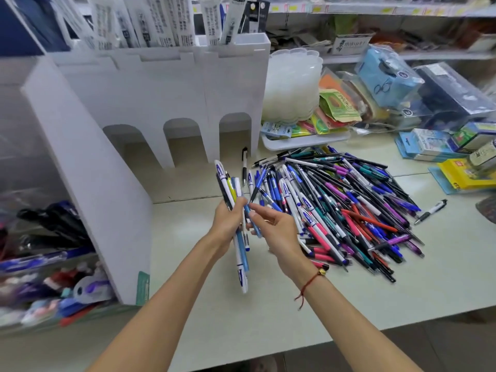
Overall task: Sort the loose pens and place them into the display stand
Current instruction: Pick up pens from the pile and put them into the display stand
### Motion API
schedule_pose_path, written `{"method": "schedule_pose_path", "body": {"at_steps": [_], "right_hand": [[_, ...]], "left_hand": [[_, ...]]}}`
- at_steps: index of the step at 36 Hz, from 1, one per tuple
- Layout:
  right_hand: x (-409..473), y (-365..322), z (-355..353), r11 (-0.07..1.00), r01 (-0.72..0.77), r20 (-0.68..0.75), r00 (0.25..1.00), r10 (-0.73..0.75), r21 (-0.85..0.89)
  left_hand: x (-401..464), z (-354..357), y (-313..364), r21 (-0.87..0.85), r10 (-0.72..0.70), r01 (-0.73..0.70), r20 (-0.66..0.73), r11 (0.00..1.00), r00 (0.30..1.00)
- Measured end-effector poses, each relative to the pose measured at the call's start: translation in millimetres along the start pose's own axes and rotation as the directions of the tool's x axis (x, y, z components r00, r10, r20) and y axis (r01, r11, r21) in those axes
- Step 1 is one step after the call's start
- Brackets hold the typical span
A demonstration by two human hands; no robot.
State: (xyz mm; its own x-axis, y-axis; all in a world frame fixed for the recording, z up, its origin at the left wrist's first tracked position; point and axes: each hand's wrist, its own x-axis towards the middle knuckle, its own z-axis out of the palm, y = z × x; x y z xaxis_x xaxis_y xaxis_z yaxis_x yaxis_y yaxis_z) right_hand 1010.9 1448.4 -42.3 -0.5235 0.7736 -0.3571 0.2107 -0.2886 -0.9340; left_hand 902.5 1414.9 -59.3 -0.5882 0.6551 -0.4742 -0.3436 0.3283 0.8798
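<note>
With the left hand [228, 218] gripping a bundle of pens [233, 210] above the tabletop [268, 304], the right hand [271, 229], apparently pinching a blue pen [253, 220], should add matching ones only, before the display stand [171, 103].

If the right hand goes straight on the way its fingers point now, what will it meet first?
The right hand points left, toward the bundle of pens gripped by the left hand. It would probably meet that bundle first; its fingers already pinch a blue pen beside it.

Two hands [228, 218], one display stand [166, 84], three arched slots [182, 140]
</note>
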Motion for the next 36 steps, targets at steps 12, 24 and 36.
{"method": "schedule_pose_path", "body": {"at_steps": [12, 24, 36], "right_hand": [[-26.6, 10.8, -16.5, 0.948, -0.092, 0.191, 0.969, 0.156, -0.303], [-55.8, 0.1, -6.1, 0.976, -0.187, 0.419, 0.882, 0.216, -0.109], [-110.0, -9.3, 8.7, 0.987, -0.162, 0.291, 0.944, 0.154, 0.006]], "left_hand": [[-8.1, -15.7, -0.5, -0.139, 0.009, -0.019, -0.076, 0.99, 0.997], [-36.5, -20.0, 16.8, -0.338, 0.054, -0.07, -0.058, 0.939, 0.997], [-75.0, -35.1, 32.2, -0.182, 0.17, -0.158, 0.05, 0.971, 0.984]]}}
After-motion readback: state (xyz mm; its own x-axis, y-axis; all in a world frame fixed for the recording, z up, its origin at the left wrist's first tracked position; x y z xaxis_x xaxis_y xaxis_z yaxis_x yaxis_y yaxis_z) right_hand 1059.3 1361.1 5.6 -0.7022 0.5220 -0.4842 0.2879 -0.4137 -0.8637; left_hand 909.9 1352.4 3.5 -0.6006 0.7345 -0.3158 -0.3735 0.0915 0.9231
